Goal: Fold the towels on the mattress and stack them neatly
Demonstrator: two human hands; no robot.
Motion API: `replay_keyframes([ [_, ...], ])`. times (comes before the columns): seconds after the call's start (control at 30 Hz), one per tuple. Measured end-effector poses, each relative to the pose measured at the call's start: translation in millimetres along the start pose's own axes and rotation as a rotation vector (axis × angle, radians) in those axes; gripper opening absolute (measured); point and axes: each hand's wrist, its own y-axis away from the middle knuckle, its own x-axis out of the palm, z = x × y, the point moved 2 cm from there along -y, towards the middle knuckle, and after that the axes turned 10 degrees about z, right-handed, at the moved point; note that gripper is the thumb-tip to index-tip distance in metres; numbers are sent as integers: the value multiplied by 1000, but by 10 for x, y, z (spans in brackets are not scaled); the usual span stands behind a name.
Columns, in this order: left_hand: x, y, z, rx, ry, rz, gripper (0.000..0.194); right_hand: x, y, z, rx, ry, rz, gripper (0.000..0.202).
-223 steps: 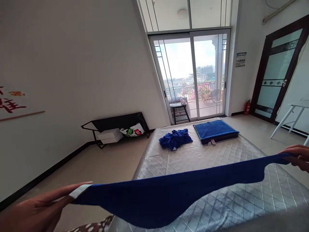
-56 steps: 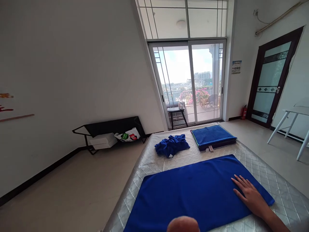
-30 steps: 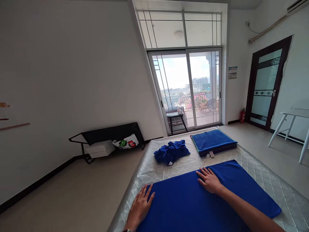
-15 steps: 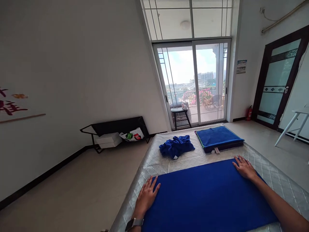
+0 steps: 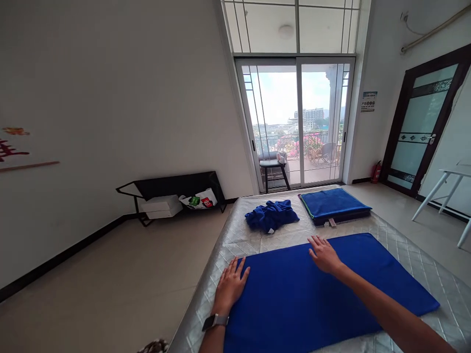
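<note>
A blue towel (image 5: 279, 289) lies spread flat on a silvery quilted mattress (image 5: 399, 235). At its far left corner my left hand (image 5: 231, 284) rests with the fingers stretched out, a watch on the wrist. My right hand (image 5: 324, 254) is over the far edge, near the middle of that side, its fingers extended and holding nothing. Beyond the towel lies a crumpled blue cloth (image 5: 271, 216) with a small white tag. To the right of that cloth sits a neat stack of folded towels (image 5: 334, 203), a blue one on top.
A black rack (image 5: 174, 189) holding white boxes and a printed bag stands by the left wall. Behind the mattress are a dark stool (image 5: 273, 164) and sliding glass doors (image 5: 299, 127). A white table (image 5: 456, 169) stands at right, with a fire extinguisher (image 5: 376, 171) beside the door.
My right hand has moved left along the towel's far edge, from the far right corner to near the middle. My left hand stays at the left corner. The view has shifted slightly.
</note>
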Motion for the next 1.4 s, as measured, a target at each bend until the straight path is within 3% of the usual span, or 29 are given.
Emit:
replay_keyframes([
  [0.07, -25, 12, -11, -2, -1, 13, 56, 153, -20, 477, -171, -58, 42, 57],
  [0.13, -44, 22, -15, -9, 10, 30, 57, 278, -18, 725, -245, -102, 91, 58],
  [0.23, -68, 35, -14, -20, 44, 62, 58, 343, 12, 647, -234, -123, 139, 60],
  [0.33, -86, 42, -8, -16, 69, 85, 60, 262, 95, 124, -136, -95, 131, 62],
  [0.57, -23, -1, 33, -20, 71, 71, 62, -48, 488, -1762, 390, 30, 78, 67],
  [0.63, 18, -21, 48, -18, 72, 45, 63, -74, 562, -2079, 471, 39, 76, 68],
  [0.7, 50, -32, 58, -6, 75, 10, 63, -63, 586, -2227, 492, 47, 63, 68],
  [1.03, 4, -4, 11, -16, 61, -22, 59, 92, 504, -2347, 459, 49, 12, 71],
  [1.2, -25, 14, -20, -21, 75, -12, 60, -13, 496, -2312, 500, 68, 34, 68],
  [1.3, -37, 16, -30, -20, 97, -22, 60, -195, 447, -1976, 544, 131, -3, 62],
  [1.4, -56, 16, -39, -16, 106, -27, 59, -294, 310, -1228, 371, 180, -56, 56],
])
